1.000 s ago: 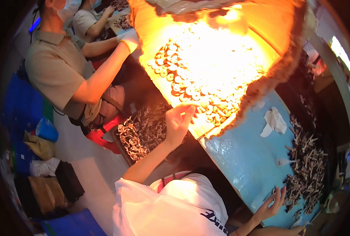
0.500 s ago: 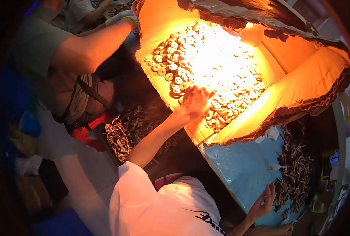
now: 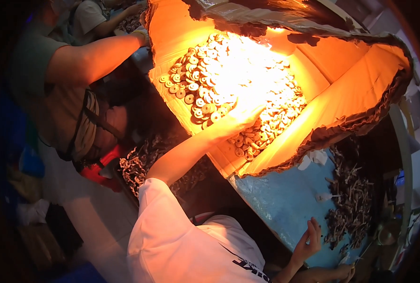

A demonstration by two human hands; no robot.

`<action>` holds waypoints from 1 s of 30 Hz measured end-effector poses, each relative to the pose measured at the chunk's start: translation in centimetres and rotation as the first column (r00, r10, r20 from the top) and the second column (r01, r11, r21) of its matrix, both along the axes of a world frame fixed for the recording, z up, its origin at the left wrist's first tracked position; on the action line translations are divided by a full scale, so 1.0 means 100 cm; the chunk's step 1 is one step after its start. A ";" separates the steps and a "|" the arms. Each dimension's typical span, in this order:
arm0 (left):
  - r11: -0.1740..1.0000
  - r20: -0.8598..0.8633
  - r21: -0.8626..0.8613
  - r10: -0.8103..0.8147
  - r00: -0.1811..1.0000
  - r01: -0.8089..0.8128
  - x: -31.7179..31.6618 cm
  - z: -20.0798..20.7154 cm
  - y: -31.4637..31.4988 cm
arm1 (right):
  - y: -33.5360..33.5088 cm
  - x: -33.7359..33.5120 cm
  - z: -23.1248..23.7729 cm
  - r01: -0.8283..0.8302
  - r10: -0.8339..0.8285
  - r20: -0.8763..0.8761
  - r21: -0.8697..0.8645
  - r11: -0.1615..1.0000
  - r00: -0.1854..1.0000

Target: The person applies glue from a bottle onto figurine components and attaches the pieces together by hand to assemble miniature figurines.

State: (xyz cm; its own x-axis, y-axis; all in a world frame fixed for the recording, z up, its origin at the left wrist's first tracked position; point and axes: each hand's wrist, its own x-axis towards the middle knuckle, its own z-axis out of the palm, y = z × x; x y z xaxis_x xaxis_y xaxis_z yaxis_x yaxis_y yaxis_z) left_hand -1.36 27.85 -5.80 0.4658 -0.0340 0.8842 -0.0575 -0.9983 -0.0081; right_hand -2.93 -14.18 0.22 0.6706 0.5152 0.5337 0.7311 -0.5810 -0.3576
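Glare hides the left hand's grip, so I cannot tell its hold; it reaches among washer-shaped discs inside the torn carton, whose walls probably stop spilling. Near right, the right hand hangs loosely spread, empty, over the blue table.

I've got the box over the bench's far end, rings heaped inside, my left hand over them. Tissue lies just beside the box; a strip pile runs along the bench's right edge. Another heap sits beyond its left edge.
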 end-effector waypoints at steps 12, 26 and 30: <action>0.626 -0.236 -0.773 -0.138 0.962 -0.100 -0.042 0.047 0.027 | 0.006 -0.007 0.001 -0.030 0.029 0.018 0.039 0.999 0.999; 0.687 -0.216 -0.658 -0.563 0.797 0.307 -0.090 0.050 -0.208 | -0.036 0.026 -0.005 0.163 -0.177 0.060 0.191 0.968 0.982; 0.574 -0.215 -0.731 -0.707 0.674 0.368 -0.018 0.028 -0.247 | -0.074 0.035 -0.014 0.329 -0.343 0.012 0.253 0.910 0.939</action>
State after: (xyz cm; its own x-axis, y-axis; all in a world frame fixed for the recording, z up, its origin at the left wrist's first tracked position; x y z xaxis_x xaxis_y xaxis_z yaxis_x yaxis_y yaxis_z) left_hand -3.14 3.14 -3.01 0.8675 0.0175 0.4971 -0.4116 -0.5357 0.7373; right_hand 0.58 -21.57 -1.15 0.7475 0.1141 0.6544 0.5302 -0.6960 -0.4843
